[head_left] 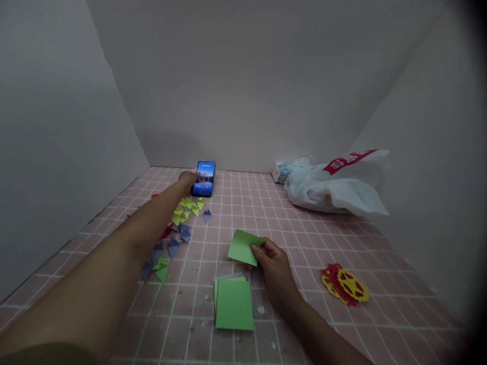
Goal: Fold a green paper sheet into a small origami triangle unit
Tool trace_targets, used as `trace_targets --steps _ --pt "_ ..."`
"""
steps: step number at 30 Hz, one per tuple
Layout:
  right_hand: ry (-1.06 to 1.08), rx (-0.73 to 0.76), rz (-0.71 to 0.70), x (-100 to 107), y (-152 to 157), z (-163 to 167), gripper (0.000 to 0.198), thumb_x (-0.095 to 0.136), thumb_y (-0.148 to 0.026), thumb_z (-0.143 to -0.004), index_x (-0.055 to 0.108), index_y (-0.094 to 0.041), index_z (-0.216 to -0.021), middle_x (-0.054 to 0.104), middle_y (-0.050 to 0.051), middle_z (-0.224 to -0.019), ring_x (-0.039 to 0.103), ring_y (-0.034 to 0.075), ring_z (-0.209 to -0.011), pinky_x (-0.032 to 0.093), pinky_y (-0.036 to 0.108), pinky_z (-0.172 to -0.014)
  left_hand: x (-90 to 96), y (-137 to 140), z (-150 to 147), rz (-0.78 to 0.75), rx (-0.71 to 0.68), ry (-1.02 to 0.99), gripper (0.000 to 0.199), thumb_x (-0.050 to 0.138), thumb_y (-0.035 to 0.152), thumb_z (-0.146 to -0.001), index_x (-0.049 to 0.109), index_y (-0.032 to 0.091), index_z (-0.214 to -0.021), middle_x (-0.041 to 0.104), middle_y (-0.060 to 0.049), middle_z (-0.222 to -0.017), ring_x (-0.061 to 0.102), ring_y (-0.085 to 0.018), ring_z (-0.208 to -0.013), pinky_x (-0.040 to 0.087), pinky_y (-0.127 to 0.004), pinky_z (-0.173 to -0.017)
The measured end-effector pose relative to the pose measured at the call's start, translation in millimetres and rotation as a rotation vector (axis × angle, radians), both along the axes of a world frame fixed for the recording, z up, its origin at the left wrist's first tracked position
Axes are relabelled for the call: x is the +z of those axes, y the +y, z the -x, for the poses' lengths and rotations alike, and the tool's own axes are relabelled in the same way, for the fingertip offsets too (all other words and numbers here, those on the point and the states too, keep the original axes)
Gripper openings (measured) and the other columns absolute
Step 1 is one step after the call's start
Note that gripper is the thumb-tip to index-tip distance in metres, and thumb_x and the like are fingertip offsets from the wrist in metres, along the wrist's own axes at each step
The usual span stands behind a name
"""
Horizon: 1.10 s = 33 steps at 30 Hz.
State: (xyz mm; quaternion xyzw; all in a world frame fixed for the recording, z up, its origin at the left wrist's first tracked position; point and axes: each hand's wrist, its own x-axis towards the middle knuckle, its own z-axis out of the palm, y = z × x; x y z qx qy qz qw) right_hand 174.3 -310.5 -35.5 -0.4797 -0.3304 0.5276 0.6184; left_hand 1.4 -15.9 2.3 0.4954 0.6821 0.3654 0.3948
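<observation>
The right hand (276, 266) has green paper (242, 247) pinched in its grip, just past the paper stack (234, 306). The left hand (186, 178) is at the phone (204, 186); I can't tell its grip. Screen words look too tiny. The white bag (323, 190) has white writing on red.

Dim, flat grey light; the phone (204, 187) glows brightest, just beside the left fingers (194, 176), its digits too soft to read; black vignetting (478, 76) lies well right of the right fingers (271, 245).
</observation>
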Motion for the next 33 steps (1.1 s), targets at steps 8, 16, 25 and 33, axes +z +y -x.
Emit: trace_targets --steps 8,16,25,33 --pt "-0.014 0.006 -0.003 5.6 -1.6 1.1 0.022 0.071 -0.037 -0.074 0.061 -0.018 -0.073 0.054 -0.003 -0.059 0.047 0.012 -0.052 0.037 0.024 -0.05 40.5 -32.4 8.5 -0.233 -0.069 0.079 0.017 0.058 0.025 -0.083 0.065 0.014 -0.094 0.07 -0.01 -0.084 0.064 -0.02 -0.08 0.047 -0.026 -0.064" --pt "0.01 -0.019 -0.009 9.2 -6.1 2.1 0.021 0.074 -0.035 -0.071 0.063 -0.018 -0.074 0.056 -0.003 -0.06 0.047 0.012 -0.053 0.037 0.023 -0.051 46.6 -168.3 -11.7 -0.341 -0.593 0.03 0.027 0.06 0.041 -0.082 0.066 0.021 -0.098 0.069 -0.008 -0.097 0.063 -0.021 -0.087 0.05 -0.032 -0.077" --pt "0.052 0.055 -0.033 7.2 -13.8 5.4 0.019 0.074 -0.035 -0.072 0.066 -0.019 -0.078 0.062 -0.001 -0.067 0.053 0.015 -0.059 0.041 0.025 -0.055 22.6 -248.9 -1.4 -0.283 -0.733 0.085 0.045 0.065 0.038 -0.077 0.058 0.025 -0.12 0.058 -0.012 -0.121 0.059 -0.026 -0.103 0.049 -0.039 -0.085" --pt "0.069 0.05 -0.021 8.6 -14.1 3.9 0.022 0.077 -0.036 -0.069 0.067 -0.019 -0.08 0.063 0.0 -0.065 0.053 0.014 -0.055 0.042 0.025 -0.053 6.3 -250.3 -10.7 -0.206 -0.67 -0.016 0.031 0.061 0.029 -0.075 0.064 0.028 -0.106 0.068 -0.006 -0.091 0.064 -0.022 -0.079 0.049 -0.035 -0.072"
